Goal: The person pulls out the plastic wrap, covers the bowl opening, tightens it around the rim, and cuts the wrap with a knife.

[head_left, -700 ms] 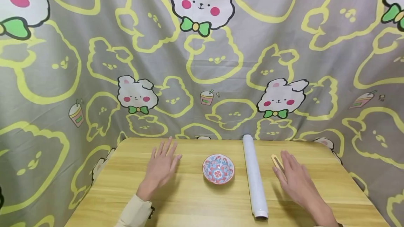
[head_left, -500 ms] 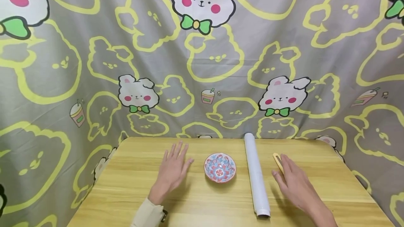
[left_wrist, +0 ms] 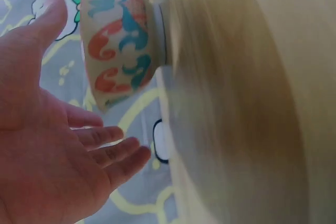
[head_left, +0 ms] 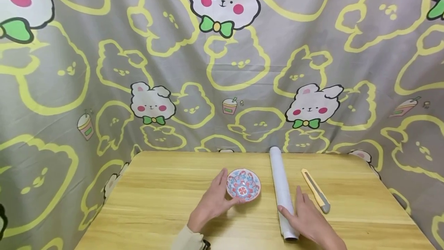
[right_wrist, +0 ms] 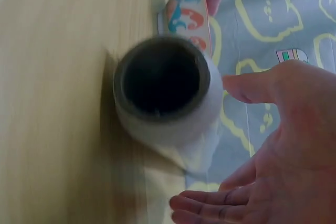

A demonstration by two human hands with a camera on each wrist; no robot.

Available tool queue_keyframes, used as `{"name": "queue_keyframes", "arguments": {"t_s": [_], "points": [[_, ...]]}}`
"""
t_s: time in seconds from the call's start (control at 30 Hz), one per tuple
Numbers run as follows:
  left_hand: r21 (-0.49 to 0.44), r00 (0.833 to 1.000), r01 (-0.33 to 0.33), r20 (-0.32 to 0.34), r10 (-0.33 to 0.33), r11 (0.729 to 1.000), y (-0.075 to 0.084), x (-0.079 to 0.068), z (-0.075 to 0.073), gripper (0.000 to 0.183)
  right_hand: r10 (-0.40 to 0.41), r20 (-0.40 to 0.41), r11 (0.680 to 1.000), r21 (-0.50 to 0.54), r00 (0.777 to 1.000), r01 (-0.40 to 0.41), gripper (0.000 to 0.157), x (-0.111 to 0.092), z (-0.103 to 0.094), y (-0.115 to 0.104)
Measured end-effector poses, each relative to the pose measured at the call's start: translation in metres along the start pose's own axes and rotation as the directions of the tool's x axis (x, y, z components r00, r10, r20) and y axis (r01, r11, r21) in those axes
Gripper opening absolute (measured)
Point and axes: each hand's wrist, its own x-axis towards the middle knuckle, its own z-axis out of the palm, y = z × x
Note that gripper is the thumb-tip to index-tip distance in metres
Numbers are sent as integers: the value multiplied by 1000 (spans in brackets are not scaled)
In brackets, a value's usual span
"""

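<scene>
A small bowl (head_left: 243, 185) with a red and blue pattern stands upright on the wooden table. My left hand (head_left: 214, 198) is beside its left side, thumb over the near rim in the head view; the left wrist view shows its fingers (left_wrist: 116, 157) spread and extended. A roll of clear plastic wrap (head_left: 282, 192) lies lengthwise to the right of the bowl. Close along the roll's right side is my right hand (head_left: 308, 217), its thumb over the roll and its fingers extended. The right wrist view looks into the roll's dark hollow core (right_wrist: 161, 80).
A yellow utility knife (head_left: 315, 190) with a grey end lies right of the roll, just beyond my right hand. A grey curtain (head_left: 194, 68) with yellow outlines and white rabbits hangs behind the table (head_left: 163, 180) and along its sides.
My left hand has moved right, from the bare table to the bowl. My right hand has moved left and nearer, off the utility knife to the wrap roll, so the whole knife now shows.
</scene>
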Motion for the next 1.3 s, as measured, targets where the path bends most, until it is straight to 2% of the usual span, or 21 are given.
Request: {"name": "queue_keyframes", "arguments": {"t_s": [0.13,0.27,0.4,0.7,0.83,0.97,1.07,1.2,1.3], "points": [[-109,1000,15,1,-15,994,4,6,10,127,11,13,999,48,1000,-11,115,1,7,-6],[-156,999,19,-26,-24,988,4,12,16,131,-6,0,997,73,1000,6,111,4,10,-11],[-197,999,20,-40,-28,980,6,14,20,131,-2,29,997,77,1000,0,111,3,4,-6],[-251,999,-36,-33,29,967,3,13,11,120,-35,69,993,116,997,27,96,3,-19,19],[-273,999,-50,-2,51,961,1,14,7,120,-132,56,986,110,990,126,89,7,-27,28],[-316,998,-55,8,61,947,-1,17,5,121,-235,17,970,75,972,233,86,21,-31,29],[-393,998,-49,25,64,918,-3,17,6,122,-252,-20,967,47,968,252,83,36,-29,26],[-528,996,-28,53,66,849,-7,15,10,119,-233,-78,972,-2,969,234,68,59,-24,22],[-585,996,-24,58,72,811,-7,15,13,115,-255,-122,967,-48,959,251,59,75,-22,21]]}}
